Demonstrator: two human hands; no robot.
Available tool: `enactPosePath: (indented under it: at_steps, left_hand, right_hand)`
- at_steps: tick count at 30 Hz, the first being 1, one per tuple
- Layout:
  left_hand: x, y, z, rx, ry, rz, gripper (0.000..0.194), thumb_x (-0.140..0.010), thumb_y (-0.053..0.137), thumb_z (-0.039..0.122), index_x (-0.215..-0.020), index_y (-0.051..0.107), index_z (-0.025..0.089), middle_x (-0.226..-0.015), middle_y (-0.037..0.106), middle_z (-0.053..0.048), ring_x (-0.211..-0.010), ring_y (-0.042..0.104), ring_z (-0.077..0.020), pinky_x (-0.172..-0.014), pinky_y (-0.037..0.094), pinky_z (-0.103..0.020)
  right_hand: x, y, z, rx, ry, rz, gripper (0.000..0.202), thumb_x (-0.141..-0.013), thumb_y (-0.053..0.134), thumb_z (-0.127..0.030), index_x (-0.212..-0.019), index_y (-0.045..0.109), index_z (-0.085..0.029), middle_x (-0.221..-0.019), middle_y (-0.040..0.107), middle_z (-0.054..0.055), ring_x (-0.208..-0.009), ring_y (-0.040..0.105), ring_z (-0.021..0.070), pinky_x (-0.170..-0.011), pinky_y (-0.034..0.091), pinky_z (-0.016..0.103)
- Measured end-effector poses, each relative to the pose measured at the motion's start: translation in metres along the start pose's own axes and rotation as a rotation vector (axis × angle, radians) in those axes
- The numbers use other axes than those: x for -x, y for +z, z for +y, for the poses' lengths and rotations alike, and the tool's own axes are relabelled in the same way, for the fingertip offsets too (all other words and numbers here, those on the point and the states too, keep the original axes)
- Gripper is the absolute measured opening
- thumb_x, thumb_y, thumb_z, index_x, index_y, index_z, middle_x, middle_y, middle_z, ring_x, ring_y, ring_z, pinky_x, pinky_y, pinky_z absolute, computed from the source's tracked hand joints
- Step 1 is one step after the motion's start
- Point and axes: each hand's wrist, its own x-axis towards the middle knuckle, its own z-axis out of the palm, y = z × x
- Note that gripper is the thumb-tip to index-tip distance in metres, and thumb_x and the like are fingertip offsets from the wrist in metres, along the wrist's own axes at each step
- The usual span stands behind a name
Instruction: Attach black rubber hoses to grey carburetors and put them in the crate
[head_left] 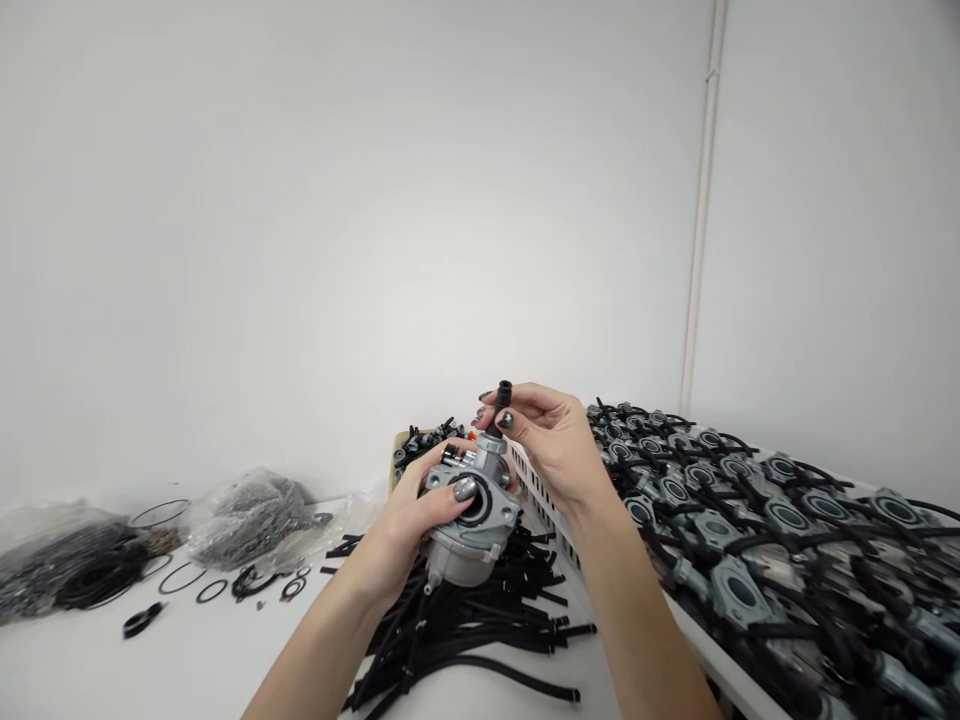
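Observation:
A silver metal carburetor (466, 545) is held up over the table in my left hand (420, 500), whose thumb presses beside its round dark bore. The fingers of that hand wrap behind the body and are mostly hidden. My right hand (551, 435) pinches a black rubber cap (503, 398) between thumb and fingers at the upper end of the carburetor's neck. Beneath the carburetor lies a pile of black rubber hoses (480, 640) on the white table.
At right, a white slotted crate (546, 500) holds several carburetors with hoses (739, 590). Behind my left hand stands a bin (397, 440) of small black parts. Plastic bags (247, 520) and black rings (212, 591) lie at left, before a white wall.

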Motion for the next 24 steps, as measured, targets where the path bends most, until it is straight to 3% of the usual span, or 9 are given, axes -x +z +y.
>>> enactPosePath:
  at_steps: [11,19,24]
  left_hand:
    - [-0.004,-0.008,0.005,-0.211,0.087,-0.031,0.056,-0.061,0.081,0.055,-0.104,0.065,0.022,-0.097,0.065,-0.003,-0.093,0.056,-0.0208,-0.084,0.044,-0.028]
    - [-0.001,-0.010,0.008,-0.214,0.093,-0.032,0.051,-0.064,0.080,0.055,-0.103,0.062,0.025,-0.095,0.060,0.000,-0.091,0.053,-0.0191,-0.083,0.042,-0.028]
    - [0.001,-0.010,0.012,-0.257,0.134,-0.044,0.052,-0.066,0.079,0.056,-0.103,0.061,0.024,-0.097,0.059,-0.001,-0.094,0.053,-0.0207,-0.086,0.041,-0.030]
  right_hand:
    - [0.000,0.002,0.007,-0.019,-0.026,0.002,0.020,-0.065,0.089,-0.040,-0.077,0.079,-0.027,-0.070,0.075,0.000,-0.070,0.070,0.0161,-0.074,0.059,0.033]
    - [0.002,0.000,0.005,-0.016,-0.035,-0.115,0.019,-0.076,0.082,-0.041,-0.092,0.079,-0.032,-0.084,0.078,0.000,-0.085,0.072,0.0172,-0.082,0.057,0.034]
    - [0.002,0.001,0.008,-0.043,-0.022,-0.132,0.018,-0.077,0.082,-0.039,-0.093,0.078,-0.033,-0.084,0.078,-0.002,-0.084,0.071,0.0141,-0.083,0.056,0.031]
